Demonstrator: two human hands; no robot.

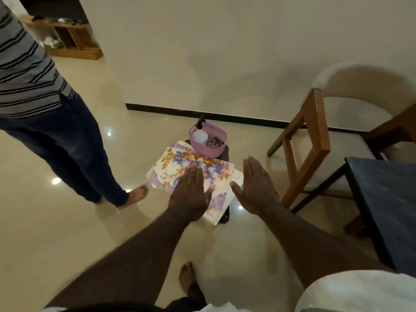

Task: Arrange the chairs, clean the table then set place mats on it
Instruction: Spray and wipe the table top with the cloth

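A stack of floral place mats lies on a low dark stool on the floor ahead of me. My left hand is stretched out flat, palm down, over the near part of the mats. My right hand is flat and open beside the mats' right edge, holding nothing. A wooden chair with a cream seat and curved cream back stands at the right. The dark table shows its corner at the right edge.
A pink basket holding a spray bottle and small dark items sits on the stool's far end. Another person in a striped shirt and jeans stands barefoot at the left. A wooden shelf is at the far left; a cream wall lies ahead.
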